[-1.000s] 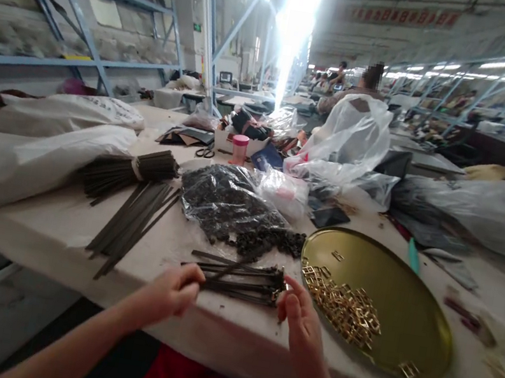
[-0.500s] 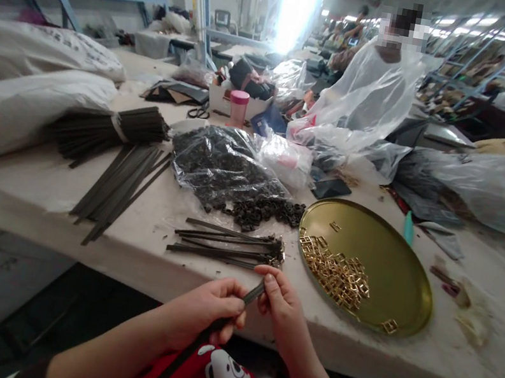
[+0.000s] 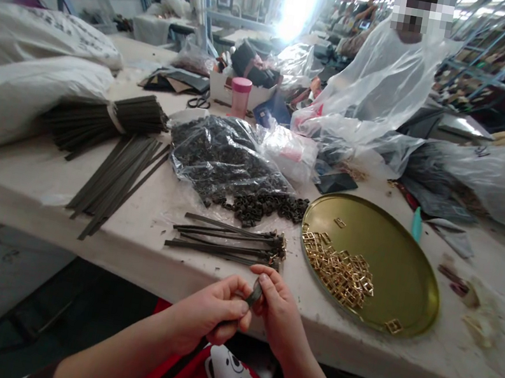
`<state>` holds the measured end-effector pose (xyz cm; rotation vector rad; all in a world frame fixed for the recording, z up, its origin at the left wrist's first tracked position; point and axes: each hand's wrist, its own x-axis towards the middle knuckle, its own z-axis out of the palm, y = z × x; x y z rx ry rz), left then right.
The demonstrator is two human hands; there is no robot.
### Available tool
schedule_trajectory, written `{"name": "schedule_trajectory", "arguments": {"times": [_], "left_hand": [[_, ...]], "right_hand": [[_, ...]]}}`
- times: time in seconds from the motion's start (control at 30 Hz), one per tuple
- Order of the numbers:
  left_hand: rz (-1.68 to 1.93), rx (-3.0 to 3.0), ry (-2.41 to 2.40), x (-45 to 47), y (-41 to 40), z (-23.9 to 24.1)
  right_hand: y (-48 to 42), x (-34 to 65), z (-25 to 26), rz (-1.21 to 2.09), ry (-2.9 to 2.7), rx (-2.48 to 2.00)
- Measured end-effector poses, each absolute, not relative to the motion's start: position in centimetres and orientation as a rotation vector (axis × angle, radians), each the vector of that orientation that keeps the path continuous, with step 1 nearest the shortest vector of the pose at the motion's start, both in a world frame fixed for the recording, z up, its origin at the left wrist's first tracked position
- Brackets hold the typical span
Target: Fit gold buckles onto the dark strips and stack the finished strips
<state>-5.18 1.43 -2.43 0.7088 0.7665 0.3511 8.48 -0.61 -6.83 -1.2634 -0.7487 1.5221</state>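
My left hand (image 3: 212, 311) is closed around a dark strap (image 3: 185, 361) that runs down toward my lap. My right hand (image 3: 278, 306) pinches the strap's upper end (image 3: 256, 293) just in front of the table edge. Several finished dark straps with metal ends (image 3: 229, 241) lie on the table right beyond my hands. A round gold tray (image 3: 406, 279) to the right holds a heap of gold buckles (image 3: 340, 271). A pile of small dark loops (image 3: 269, 206) spills from a clear plastic bag (image 3: 223, 158).
A tied bundle of dark strips (image 3: 99, 121) and loose strips (image 3: 113, 182) lie at left beside white sacks (image 3: 22, 86). A pink cup (image 3: 240, 95), scissors (image 3: 198, 102) and plastic bags sit further back. Another person in a plastic cover (image 3: 387, 76) works across the table.
My hands left the strap pile on the table and drew back toward my lap with one strap; both hands now close on its end.
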Motion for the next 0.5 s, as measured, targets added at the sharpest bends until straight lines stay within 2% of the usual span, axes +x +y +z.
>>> {"name": "schedule_trajectory", "arguments": {"times": [0.07,0.2,0.27,0.37,0.5], "left_hand": [[0.354,0.705,0.754,-5.1,1.3,-2.4],[0.374,0.770,0.792,-5.0,1.0,-2.0],[0.400,0.827,0.855,-4.9,0.8,-1.6],[0.459,0.909,0.917,-4.9,0.4,-1.2],[0.496,1.049,0.945,-4.9,-0.3,-1.3]], "right_hand": [[-0.7,8.5,-6.8,1.408,-0.855,-1.340],[-1.1,9.2,-6.2,0.777,-1.303,-1.530],[-1.6,9.6,-5.6,0.603,-1.542,-1.510],[-2.2,10.0,-4.4,0.562,-1.781,-1.408],[-2.3,10.4,-3.5,0.695,-1.918,-1.414]]}}
